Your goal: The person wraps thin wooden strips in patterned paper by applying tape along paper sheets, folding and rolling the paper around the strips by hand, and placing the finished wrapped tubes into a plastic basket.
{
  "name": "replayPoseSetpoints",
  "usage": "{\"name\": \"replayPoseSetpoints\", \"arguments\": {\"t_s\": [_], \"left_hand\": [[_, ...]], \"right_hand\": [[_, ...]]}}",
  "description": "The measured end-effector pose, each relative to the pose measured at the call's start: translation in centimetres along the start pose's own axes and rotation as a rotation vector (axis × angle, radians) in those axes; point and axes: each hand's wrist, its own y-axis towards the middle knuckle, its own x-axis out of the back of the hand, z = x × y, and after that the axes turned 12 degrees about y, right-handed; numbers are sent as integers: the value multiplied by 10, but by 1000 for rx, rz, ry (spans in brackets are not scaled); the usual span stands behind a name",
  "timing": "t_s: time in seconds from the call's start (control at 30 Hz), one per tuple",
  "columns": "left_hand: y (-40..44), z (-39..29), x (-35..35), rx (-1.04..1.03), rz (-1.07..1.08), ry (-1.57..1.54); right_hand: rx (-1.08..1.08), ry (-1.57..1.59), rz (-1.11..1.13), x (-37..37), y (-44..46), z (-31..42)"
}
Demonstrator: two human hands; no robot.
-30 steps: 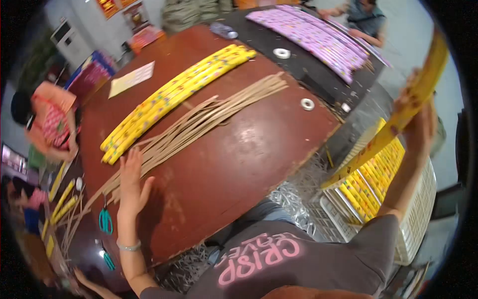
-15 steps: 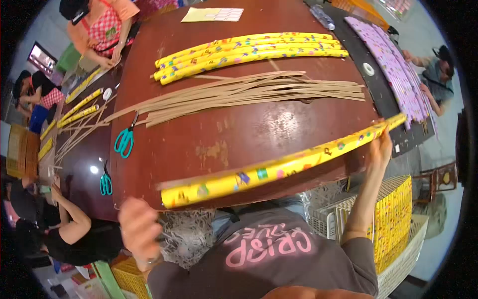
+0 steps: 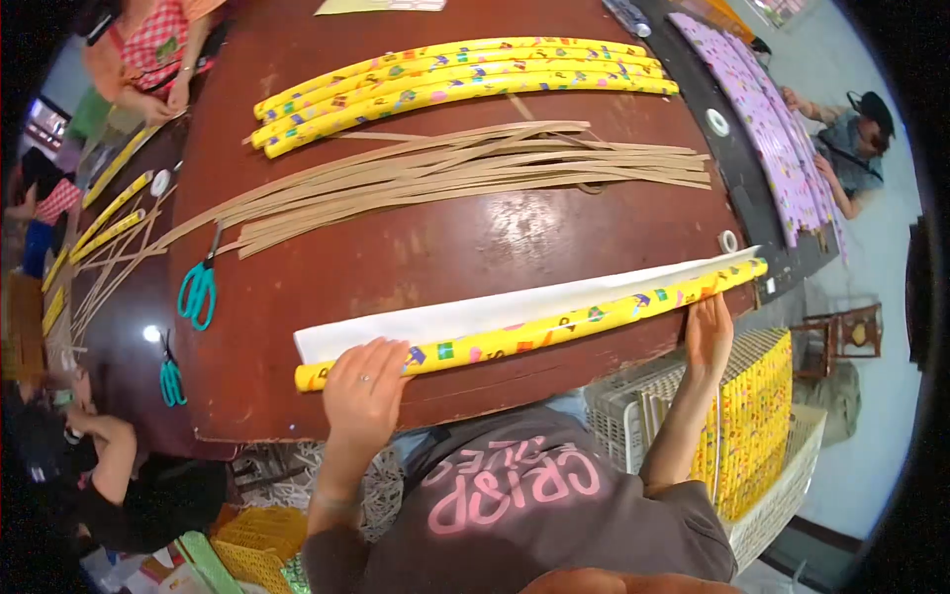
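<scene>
A yellow patterned roll of wrapping paper (image 3: 554, 333) lies along the near side of the table, with a strip of its white underside (image 3: 426, 322) spread out behind it. My left hand (image 3: 364, 391), a ring on one finger, is closed over the roll near its left end. Near the right end, my right hand (image 3: 709, 337) grips the same roll from the near side, its fingertips partly hidden. Just beyond that end sits a small roll of tape (image 3: 728, 242).
Several finished yellow rolls (image 3: 465, 89) and a bundle of brown strips (image 3: 465, 183) lie farther back. Teal scissors (image 3: 198, 292) are at the left. A basket (image 3: 762, 426) of yellow rolls stands at my right. Purple sheets (image 3: 742, 119) and other people are around the table.
The roll has come down from a raised slant onto the table, and its white flap now shows. My left hand has moved from beside the table onto the roll. The view has shifted.
</scene>
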Motion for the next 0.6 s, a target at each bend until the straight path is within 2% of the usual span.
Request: {"name": "replayPoseSetpoints", "arguments": {"t_s": [0.07, 0.1, 0.13, 0.2, 0.27, 0.33, 0.37, 0.43, 0.6], "left_hand": [[0, -1, 1, 16, 51, 39], [0, -1, 2, 3, 45, 15], [1, -2, 3, 17, 68, 38], [1, -4, 1, 12, 82, 33], [-1, -2, -1, -3, 70, 95], [-3, 1, -3, -47, 55, 79], [-5, 2, -4, -58, 46, 103], [-4, 2, -2, -76, 41, 109], [-6, 10, 6, -55, 74, 197]], "right_hand": [[317, -229, -230, 0, -12, 17], [405, -586, -30, 0, -19, 29], [429, -604, -42, -2, -21, 36], [739, -1428, 106, -22, -27, 36], [408, -1618, 434, -56, -38, 34], [394, -2063, 793, -96, -29, 29], [399, -2075, 775, -98, -19, 30], [288, -1997, 946, -99, -4, 35], [379, -1966, 998, -103, 3, 25]]}}
